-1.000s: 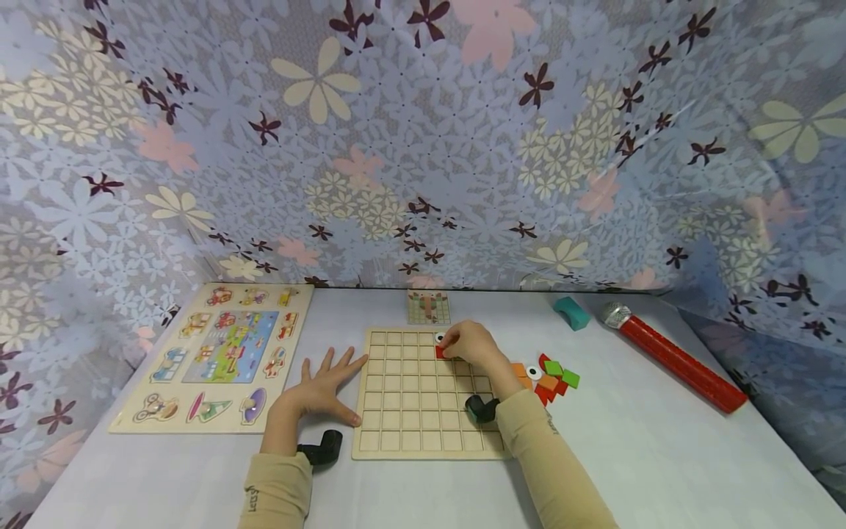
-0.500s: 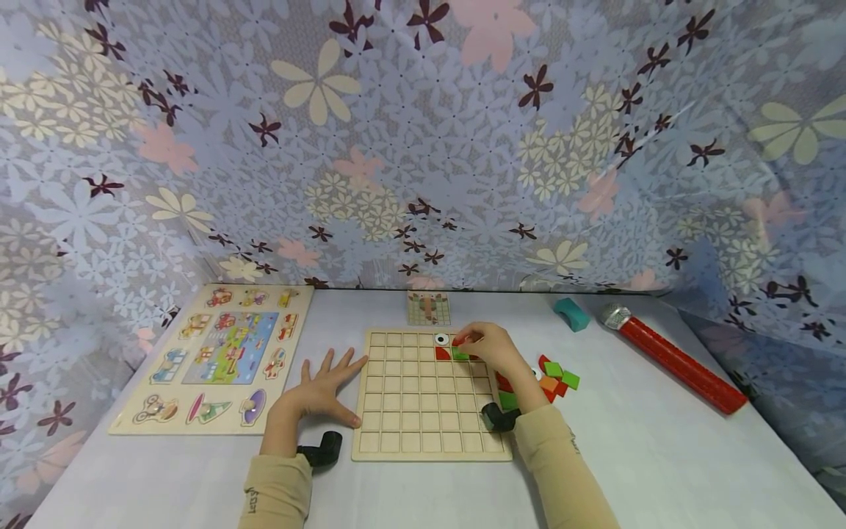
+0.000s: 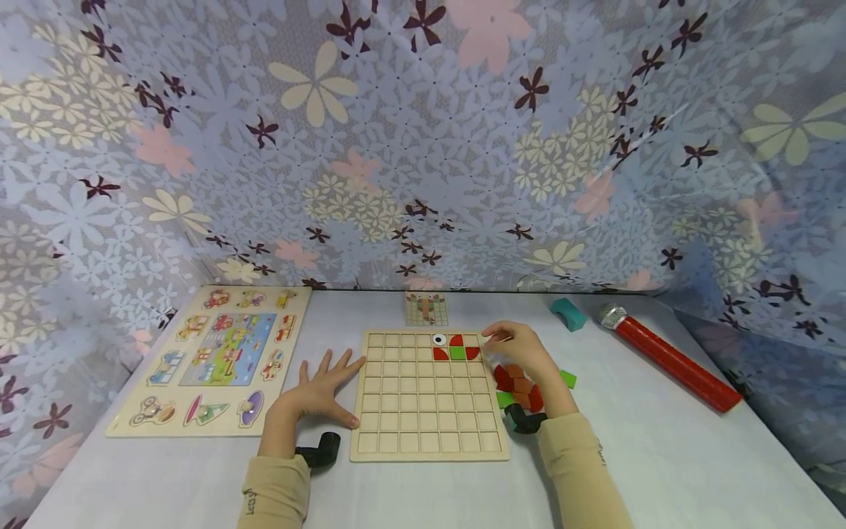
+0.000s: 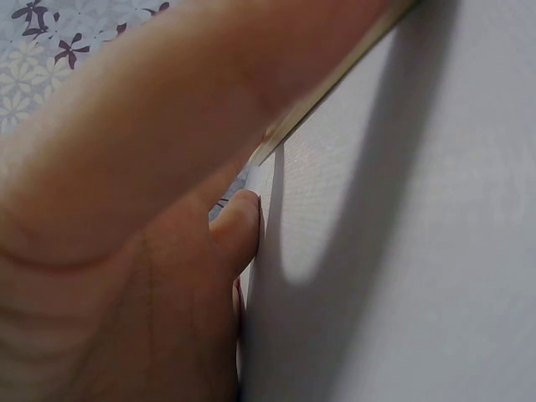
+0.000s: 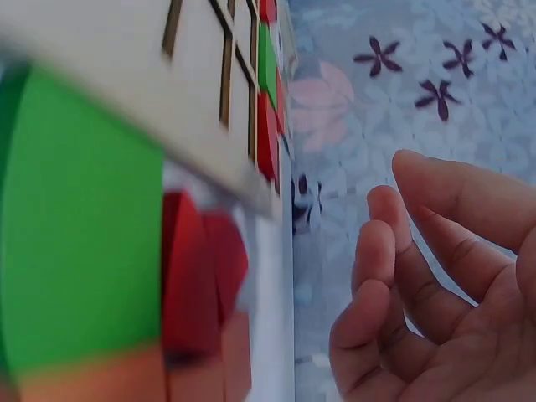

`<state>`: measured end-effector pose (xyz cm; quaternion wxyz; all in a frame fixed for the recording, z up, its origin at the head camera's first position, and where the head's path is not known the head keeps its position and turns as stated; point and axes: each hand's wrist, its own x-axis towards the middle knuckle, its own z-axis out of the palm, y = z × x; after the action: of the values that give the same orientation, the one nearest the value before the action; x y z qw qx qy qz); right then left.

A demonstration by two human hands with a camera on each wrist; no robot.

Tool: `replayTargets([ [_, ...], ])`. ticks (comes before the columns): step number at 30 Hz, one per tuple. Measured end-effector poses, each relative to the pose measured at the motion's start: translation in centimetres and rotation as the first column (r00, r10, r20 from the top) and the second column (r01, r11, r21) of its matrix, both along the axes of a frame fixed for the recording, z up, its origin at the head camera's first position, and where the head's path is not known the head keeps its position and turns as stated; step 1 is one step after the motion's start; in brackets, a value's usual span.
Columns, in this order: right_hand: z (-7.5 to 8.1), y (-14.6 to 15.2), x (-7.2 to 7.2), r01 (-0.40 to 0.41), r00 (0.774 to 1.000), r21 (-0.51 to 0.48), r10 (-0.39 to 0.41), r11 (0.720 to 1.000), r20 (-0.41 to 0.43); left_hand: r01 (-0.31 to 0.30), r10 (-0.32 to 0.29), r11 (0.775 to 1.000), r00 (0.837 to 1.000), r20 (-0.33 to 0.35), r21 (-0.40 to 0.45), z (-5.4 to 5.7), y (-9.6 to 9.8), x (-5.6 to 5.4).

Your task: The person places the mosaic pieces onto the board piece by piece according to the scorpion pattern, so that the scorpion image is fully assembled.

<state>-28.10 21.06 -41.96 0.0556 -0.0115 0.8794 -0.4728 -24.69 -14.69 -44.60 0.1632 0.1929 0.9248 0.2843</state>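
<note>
My left hand (image 3: 320, 393) lies spread on the table, its index finger and thumb touching the left edge of the gridded wooden board (image 3: 403, 411). In the left wrist view, a finger (image 4: 167, 117) reaches to the board's edge. My right hand (image 3: 518, 345) hovers by the board's upper right corner; the right wrist view shows its fingers loosely bent with nothing between them. In the board's upper right cells sit a white eye tile (image 3: 439, 340), a green square tile (image 3: 457, 353) and red quarter-round tiles (image 3: 472, 353) around the green one.
Loose red, orange and green tiles (image 3: 518, 389) lie right of the board, partly under my right wrist. A pattern card (image 3: 426, 308) stands behind the board. A picture puzzle (image 3: 225, 360) lies left; a teal block (image 3: 568, 314) and red toy microphone (image 3: 674, 360) are right.
My right hand has moved right, off the tiles to the board's edge. Beside the eye tile, a green tile and more red quarter-round tiles now show in the cells. My left hand stays put.
</note>
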Motion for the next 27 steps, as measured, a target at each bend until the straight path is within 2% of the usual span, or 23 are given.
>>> replayTargets([
  [6, -0.4, 2.1, 0.3, 0.006, 0.998, -0.063, -0.002, 0.998, 0.058, 0.000, 0.000, 1.000, 1.000, 0.001, 0.004, -0.1, 0.0, 0.0],
  [14, -0.9, 4.3, 0.2, -0.031, 0.998, -0.059, 0.034, 0.998, 0.057, 0.007, -0.006, 1.000, 1.000, -0.011, 0.005, -0.2, 0.1, 0.0],
  [20, -1.3, 5.5, 0.3, -0.097, 0.993, -0.100, 0.103, 0.990, 0.056, 0.011, -0.011, 1.000, 1.000, -0.015, 0.003, 0.0, 0.1, 0.0],
  [27, -2.0, 6.2, 0.1, -0.185, 0.979, -0.069, 0.189, 0.980, 0.071, 0.006, -0.006, 1.000, 1.000, -0.010, 0.010, 0.1, 0.1, 0.1],
])
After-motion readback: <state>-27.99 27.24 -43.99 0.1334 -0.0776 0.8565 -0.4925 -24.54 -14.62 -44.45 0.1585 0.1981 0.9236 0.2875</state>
